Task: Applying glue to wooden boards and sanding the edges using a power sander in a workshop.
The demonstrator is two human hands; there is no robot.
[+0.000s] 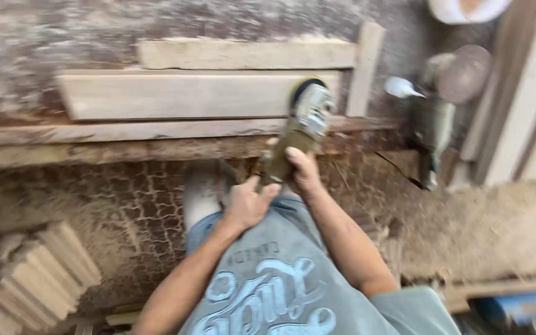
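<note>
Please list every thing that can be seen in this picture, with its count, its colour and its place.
angle grinder: one, olive green with a pale head, centre, on the board.
long board: one, pale wood, on the workbench under the grinder's head.
upper board: one, pale wood, behind the long board.
upright strip: one, pale wood, right of the boards.
workbench: one, rough brown wood, across the picture.
second grinder: one, green with a brown disc, at right; blurred.
stack of wood pieces: one, pale, lower left.
blue object: one, lower right corner; cannot tell what.
left hand: one, at the grinder's rear end.
right hand: one, grasps the grinder's body.
</note>
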